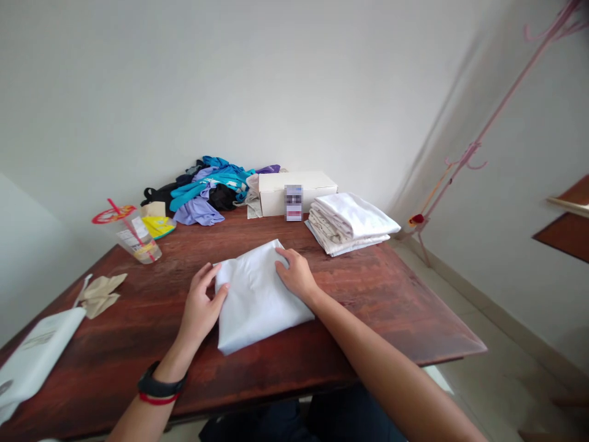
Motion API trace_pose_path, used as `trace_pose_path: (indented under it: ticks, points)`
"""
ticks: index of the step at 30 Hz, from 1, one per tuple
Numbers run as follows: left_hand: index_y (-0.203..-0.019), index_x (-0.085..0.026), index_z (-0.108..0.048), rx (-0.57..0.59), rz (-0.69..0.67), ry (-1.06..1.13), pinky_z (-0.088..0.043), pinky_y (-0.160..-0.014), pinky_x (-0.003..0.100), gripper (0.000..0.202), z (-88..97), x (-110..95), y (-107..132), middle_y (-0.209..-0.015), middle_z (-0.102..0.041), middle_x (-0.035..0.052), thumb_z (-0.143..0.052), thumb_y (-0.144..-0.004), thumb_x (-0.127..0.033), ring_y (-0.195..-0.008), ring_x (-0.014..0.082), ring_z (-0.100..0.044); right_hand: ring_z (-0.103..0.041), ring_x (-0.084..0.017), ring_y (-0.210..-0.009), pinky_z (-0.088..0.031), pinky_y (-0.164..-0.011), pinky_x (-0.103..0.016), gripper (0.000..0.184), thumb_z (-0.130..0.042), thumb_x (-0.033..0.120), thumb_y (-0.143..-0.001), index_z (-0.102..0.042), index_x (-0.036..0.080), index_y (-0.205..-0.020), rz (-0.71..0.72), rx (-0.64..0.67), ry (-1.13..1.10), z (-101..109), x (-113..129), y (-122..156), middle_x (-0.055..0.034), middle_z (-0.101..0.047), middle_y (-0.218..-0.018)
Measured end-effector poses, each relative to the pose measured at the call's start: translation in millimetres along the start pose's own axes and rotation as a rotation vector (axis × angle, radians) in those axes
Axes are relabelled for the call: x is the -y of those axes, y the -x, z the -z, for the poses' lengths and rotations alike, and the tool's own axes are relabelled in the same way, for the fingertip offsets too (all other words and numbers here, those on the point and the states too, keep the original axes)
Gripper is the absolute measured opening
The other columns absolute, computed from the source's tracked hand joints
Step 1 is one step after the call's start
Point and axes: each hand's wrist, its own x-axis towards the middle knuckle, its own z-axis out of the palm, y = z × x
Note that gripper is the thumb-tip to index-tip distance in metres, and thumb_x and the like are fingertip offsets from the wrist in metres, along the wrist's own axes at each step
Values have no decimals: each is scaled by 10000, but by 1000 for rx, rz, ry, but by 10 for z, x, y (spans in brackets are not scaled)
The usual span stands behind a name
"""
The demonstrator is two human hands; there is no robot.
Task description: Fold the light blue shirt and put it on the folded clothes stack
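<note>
A folded white cloth (262, 294) lies on the wooden table in front of me, its near edge close to the table's front. My left hand (202, 304) holds its left edge, the thumb resting on top and the fingers at the far left corner. At the far right side, my right hand (294, 273) grips the cloth's edge with its fingers curled over the border and the thumb on top. The undersides of the fingers are partly hidden. A black band and a red string circle my left wrist.
Behind to the right sits a stack of folded white cloths (352, 221), beside a white box (299, 181) and a small upright packet (293, 204). Crumpled clothes (207, 187) are heaped at the back. Leftward are a plastic cup (138, 236), napkins (102, 296) and a white pouch (41, 350).
</note>
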Motion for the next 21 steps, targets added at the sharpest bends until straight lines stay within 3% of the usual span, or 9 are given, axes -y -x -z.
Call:
trace_pose_path:
  ticks: [3,5,8,11,15,17,21]
  points:
    - [-1394,-154,-602,-30,-112,-180,-436,-1146,520,592,38,-116,30,-1589,-368,194,-568,-918,-506,-1419,380,-459,-669,-254,-1088,-487,-1036,-375,419,-579,203,-901,-676,178,-1308,-58,38,52,9,8,20,-101,-679,-1165]
    - [-1478,-137,-519,9,-225,-297,-345,-1202,547,640,74,-273,45,-1653,-271,202,-531,-958,-510,-1506,391,-320,-649,-268,-1131,-490,-1044,-405,430,-604,228,-906,-655,189,-1331,-62,44,103,20,29,42,-125,-628,-1259]
    - [-1599,-134,-333,202,-385,-381,-337,-1215,515,683,85,-533,33,-1654,-309,182,-445,-1026,-489,-1522,333,-312,-543,-310,-1297,-457,-1095,-472,444,-612,263,-929,-619,190,-1367,31,-17,198,61,111,81,-164,-502,-1448]
    - [-1625,-95,-254,369,-463,-467,-393,-1176,524,661,-19,-658,-12,-1622,-368,196,-339,-1069,-443,-1500,321,-362,-392,-309,-1449,-368,-1183,-499,428,-564,273,-971,-593,178,-1387,238,-33,243,92,217,119,-156,-442,-1546]
    - [-1564,-57,-398,457,-555,-658,-342,-1145,661,564,-287,-532,-4,-1608,-369,234,-273,-1063,-283,-1515,396,-296,-262,-280,-1541,-304,-1232,-500,492,-481,181,-993,-497,165,-1485,431,152,302,10,235,169,-142,-416,-1600]
    - [-1556,-65,-421,455,-564,-699,-305,-1141,700,556,-404,-435,43,-1614,-358,233,-278,-1042,-221,-1528,405,-258,-238,-302,-1552,-313,-1219,-541,560,-452,155,-990,-412,167,-1549,422,255,351,-71,176,195,-137,-386,-1626]
    - [-1615,-84,-294,439,-456,-696,-293,-1129,725,598,-512,-374,133,-1661,-256,206,-291,-1041,-252,-1542,394,-223,-219,-347,-1555,-307,-1203,-595,613,-400,209,-1017,-275,133,-1612,361,363,417,-178,50,251,-136,-300,-1667]
